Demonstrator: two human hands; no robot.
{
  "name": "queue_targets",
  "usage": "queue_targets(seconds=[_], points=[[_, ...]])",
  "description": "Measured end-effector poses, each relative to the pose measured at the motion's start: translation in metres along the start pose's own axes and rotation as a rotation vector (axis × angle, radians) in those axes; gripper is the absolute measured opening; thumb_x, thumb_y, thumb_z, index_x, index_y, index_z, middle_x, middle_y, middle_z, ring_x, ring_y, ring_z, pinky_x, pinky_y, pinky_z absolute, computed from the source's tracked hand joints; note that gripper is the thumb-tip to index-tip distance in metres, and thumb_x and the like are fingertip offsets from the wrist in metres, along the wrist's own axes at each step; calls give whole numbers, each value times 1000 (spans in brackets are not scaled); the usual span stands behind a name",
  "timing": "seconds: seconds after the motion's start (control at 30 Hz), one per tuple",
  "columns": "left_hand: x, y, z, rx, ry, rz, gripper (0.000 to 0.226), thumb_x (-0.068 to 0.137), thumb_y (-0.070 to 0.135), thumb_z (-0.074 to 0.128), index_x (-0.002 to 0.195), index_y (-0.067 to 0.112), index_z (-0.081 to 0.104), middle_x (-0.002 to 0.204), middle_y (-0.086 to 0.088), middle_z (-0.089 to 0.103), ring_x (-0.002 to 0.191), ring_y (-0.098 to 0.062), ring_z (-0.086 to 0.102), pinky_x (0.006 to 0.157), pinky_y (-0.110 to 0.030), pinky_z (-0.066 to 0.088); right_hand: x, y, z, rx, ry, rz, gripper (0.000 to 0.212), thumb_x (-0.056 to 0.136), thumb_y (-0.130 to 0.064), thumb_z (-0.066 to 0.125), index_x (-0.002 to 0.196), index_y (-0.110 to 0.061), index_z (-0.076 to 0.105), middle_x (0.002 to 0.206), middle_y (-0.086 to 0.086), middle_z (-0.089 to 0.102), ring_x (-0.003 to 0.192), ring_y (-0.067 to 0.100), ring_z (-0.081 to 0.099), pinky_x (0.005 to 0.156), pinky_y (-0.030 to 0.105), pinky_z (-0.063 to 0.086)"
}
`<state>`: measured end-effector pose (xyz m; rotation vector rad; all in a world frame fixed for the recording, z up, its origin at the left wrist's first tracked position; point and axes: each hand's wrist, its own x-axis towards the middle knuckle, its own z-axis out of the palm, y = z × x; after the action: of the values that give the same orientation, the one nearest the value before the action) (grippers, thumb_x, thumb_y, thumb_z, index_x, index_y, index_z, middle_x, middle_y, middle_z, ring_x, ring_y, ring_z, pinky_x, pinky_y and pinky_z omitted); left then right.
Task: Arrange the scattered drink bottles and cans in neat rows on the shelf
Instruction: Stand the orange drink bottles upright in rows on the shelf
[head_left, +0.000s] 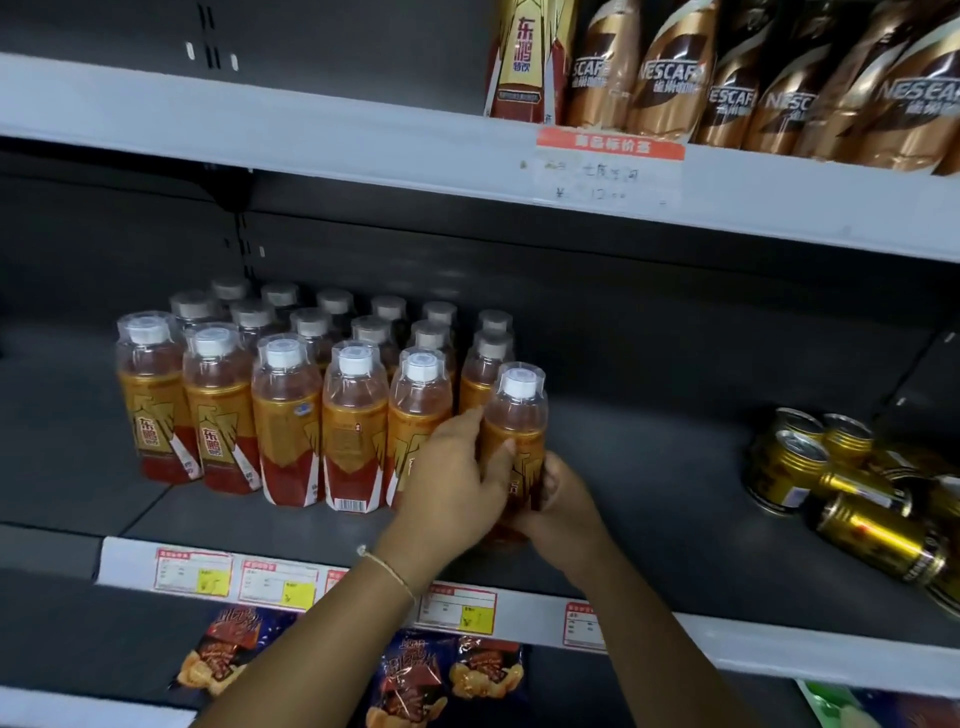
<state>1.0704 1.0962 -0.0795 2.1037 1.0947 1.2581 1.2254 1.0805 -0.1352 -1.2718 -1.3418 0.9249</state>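
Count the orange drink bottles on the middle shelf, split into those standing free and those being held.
free-standing bottles: 17
held bottle, between left hand and right hand: 1
Total: 18

Glossy plastic bottles (288, 415), shiny metal cans (872, 535)

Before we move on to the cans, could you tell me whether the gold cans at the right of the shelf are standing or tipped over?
Mixed: the front gold cans lie on their sides, while a few behind show round tops.
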Motion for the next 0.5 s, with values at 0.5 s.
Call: queue_targets(seconds=[0.5], points=[[-17,-1,-7,478,25,90,30,91,41,45,103,16,57,88,-1,60,70,-16,58,56,-25,45,6,-4,23,-47,99,-79,50,68,-40,80,115,-29,66,115,1,71,110,19,67,95,40,55]])
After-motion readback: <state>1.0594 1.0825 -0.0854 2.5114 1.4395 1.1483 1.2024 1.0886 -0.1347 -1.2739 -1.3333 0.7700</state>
